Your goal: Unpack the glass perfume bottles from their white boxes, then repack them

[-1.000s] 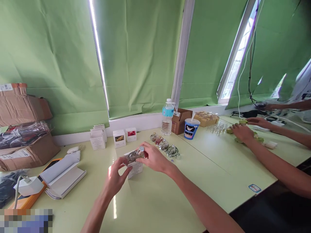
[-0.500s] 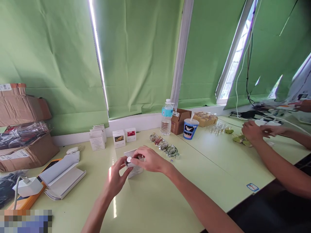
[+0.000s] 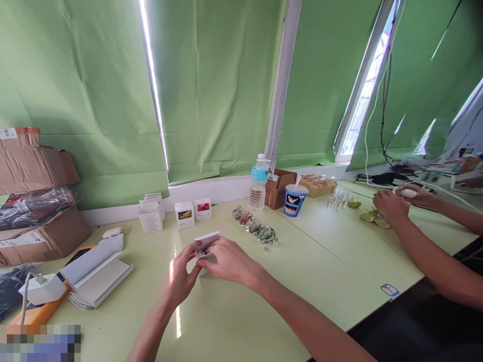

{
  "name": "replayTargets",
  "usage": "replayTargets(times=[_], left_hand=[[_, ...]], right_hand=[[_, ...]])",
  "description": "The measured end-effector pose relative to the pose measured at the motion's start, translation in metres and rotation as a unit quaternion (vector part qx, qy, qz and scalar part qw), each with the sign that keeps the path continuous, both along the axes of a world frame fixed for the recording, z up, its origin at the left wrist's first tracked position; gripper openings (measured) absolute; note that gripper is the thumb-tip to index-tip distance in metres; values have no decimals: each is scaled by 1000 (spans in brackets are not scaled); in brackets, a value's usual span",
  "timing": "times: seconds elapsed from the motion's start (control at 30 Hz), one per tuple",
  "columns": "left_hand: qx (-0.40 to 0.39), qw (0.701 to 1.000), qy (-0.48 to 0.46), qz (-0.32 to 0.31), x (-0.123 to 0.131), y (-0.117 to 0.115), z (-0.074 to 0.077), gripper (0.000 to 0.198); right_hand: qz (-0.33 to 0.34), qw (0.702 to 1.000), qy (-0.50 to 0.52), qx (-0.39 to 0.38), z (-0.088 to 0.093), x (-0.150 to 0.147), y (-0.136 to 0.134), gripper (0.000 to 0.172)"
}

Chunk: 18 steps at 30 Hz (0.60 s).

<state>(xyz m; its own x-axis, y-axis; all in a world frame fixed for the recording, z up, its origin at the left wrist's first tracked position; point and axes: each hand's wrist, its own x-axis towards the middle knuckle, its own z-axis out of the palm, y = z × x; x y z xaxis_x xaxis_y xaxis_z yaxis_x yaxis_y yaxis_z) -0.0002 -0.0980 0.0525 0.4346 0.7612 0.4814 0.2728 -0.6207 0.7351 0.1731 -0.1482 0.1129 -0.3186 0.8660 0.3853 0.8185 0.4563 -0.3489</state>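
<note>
Between my hands is a small white cardboard box [image 3: 207,237] with its lid flap raised. A small roundish item with a pale top [image 3: 200,254] sits inside the box's mouth; its kind is unclear. My left hand [image 3: 181,275] grips the box's left side between thumb and fingers. On the right side, my right hand [image 3: 228,259] is closed on the box, its thumb at the front edge and its fingers partly hidden behind. Two white boxes with picture labels, a yellow one [image 3: 184,215] and a red one [image 3: 203,209], stand behind my hands.
Wrapped coils [image 3: 253,224] lie to the right, before a water bottle [image 3: 258,183] and a blue cup [image 3: 295,199]. Flat white cartons [image 3: 101,276] lie left, near stacked cardboard boxes [image 3: 41,231]. At the right, a co-worker's hands [image 3: 392,205] hold something white.
The small item has sunk deeper into the white box. My right hand has shifted down to the box's front edge, and the raised flap shows more plainly. The co-worker's hands moved slightly.
</note>
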Motion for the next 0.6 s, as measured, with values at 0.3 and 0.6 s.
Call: replayTargets(times=[0.3, 0.6], left_hand=[[27, 999, 14, -14, 2, -2, 2, 46], [-145, 975, -170, 15, 17, -10, 6, 33]], right_hand=[[-10, 984, 168, 58, -14, 16, -4, 22], [-64, 953, 288, 69, -33, 23, 5, 28]])
